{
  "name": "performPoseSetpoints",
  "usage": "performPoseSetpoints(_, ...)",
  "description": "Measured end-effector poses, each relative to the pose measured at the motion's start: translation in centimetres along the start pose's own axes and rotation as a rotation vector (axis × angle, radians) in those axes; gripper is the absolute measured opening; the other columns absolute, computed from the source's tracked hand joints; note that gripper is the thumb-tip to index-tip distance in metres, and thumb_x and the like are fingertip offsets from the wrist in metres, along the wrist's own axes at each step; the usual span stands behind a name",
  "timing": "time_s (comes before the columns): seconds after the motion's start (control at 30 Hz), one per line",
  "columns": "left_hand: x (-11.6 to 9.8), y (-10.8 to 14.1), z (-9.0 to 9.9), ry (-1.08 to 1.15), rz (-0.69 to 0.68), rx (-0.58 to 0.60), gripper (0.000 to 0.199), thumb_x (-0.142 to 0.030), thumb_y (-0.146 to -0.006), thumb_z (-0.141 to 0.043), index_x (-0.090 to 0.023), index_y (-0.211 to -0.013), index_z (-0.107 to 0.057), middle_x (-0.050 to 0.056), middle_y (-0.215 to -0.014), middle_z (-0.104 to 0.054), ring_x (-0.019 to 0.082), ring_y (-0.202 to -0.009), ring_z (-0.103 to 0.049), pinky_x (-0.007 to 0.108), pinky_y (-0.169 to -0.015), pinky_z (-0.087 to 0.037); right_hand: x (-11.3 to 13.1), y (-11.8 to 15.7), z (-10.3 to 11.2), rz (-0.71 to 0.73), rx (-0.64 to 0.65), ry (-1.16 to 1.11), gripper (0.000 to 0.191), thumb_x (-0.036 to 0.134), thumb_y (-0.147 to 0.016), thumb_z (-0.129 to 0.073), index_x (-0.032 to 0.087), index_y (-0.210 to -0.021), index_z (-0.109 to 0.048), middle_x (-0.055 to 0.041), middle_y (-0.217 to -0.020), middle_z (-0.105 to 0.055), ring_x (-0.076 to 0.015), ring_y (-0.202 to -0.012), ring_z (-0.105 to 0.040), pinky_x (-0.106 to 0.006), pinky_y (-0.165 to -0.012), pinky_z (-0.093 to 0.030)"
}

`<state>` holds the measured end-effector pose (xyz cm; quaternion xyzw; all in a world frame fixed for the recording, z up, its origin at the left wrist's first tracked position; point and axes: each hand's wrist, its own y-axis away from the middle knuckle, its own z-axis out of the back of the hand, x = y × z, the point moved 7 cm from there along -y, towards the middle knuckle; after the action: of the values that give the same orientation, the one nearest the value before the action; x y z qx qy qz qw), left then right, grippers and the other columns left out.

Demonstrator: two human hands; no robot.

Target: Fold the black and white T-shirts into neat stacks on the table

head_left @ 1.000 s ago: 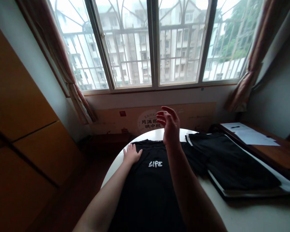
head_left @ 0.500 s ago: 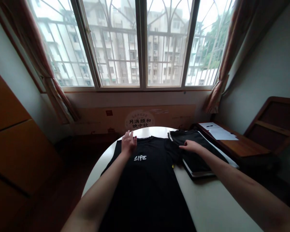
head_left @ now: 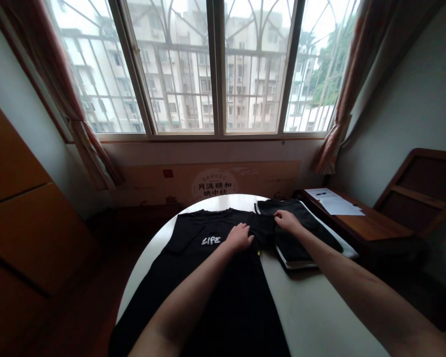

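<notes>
A black shirt (head_left: 204,267) with white lettering lies spread on the round white table (head_left: 301,312), its collar toward the window. My left hand (head_left: 240,237) rests on the shirt's upper right part, right of the lettering; its fingers are bent and slightly apart, with nothing seen in them. At the end of the right-hand sleeve, my right hand (head_left: 287,221) has its fingers closed on the sleeve edge. Beneath and beside that hand lies a stack of folded dark clothes (head_left: 301,243) with white edges.
At the right stands a wooden side table (head_left: 382,223) with papers (head_left: 338,202) on it, and a folded wooden chair (head_left: 423,193) behind. A printed cardboard panel (head_left: 152,183) is under the window. An orange cabinet (head_left: 18,213) stands at the left.
My left hand has moved right from the collar to beside the sleeve. The shirt has shifted a little left and its left side lies spread wider. The right-hand sleeve lies straighter.
</notes>
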<state>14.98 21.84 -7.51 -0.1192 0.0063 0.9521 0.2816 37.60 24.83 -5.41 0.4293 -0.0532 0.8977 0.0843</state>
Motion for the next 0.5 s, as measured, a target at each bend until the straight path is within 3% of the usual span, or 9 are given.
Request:
performPoseSetpoints(0.17,-0.6,0.5,-1.6,0.026,0.001,0.043,0.067,-0.054,-0.100,-0.036,-0.017,-0.156,-0.034,0.014,-0.163,-0.030,0.031,-0.152,-0.024,0.056,-0.122,-0.021,-0.4,-0.3,-0.5,-0.161,-0.004,-0.296,0.009,0.018,-0.083,-0.055,0.017,-0.086,-0.063,-0.0047,-0.077,-0.069,-0.0169,-0.066,-0.064,-0.028,-0.065,-0.051)
performPoseSetpoints(0.37,-1.4,0.5,-2.3,0.007,0.113,0.031,0.085,-0.069,-0.090,-0.045,-0.021,-0.159,-0.028,0.019,-0.166,-0.019,0.040,-0.154,-0.010,0.073,-0.117,-0.005,-0.5,-0.9,-2.4,-0.314,0.027,-0.539,0.009,0.018,-0.086,-0.054,0.018,-0.094,-0.056,-0.0021,-0.073,-0.066,-0.0150,-0.058,-0.063,-0.032,-0.062,-0.054)
performPoseSetpoints(0.43,-2.1,0.9,-1.5,-0.010,0.149,-0.028,0.087,-0.069,-0.089,-0.049,-0.019,-0.157,-0.031,0.022,-0.165,-0.022,0.042,-0.153,-0.013,0.071,-0.118,-0.007,-0.6,-1.3,-2.9,-0.328,0.021,-0.567,0.010,0.017,-0.085,-0.055,0.018,-0.096,-0.057,-0.0016,-0.071,-0.065,-0.0150,-0.058,-0.062,-0.031,-0.060,-0.053)
performPoseSetpoints(0.5,-3.0,1.8,-0.3,-0.022,0.160,-0.092,0.076,-0.062,-0.089,-0.052,-0.016,-0.150,-0.043,0.023,-0.157,-0.038,0.042,-0.147,-0.028,0.064,-0.118,-0.020,-0.7,-1.6,-3.1,-0.331,0.011,-0.576,0.010,0.019,-0.085,-0.058,0.018,-0.095,-0.058,-0.0001,-0.068,-0.064,-0.0137,-0.055,-0.059,-0.029,-0.059,-0.051)
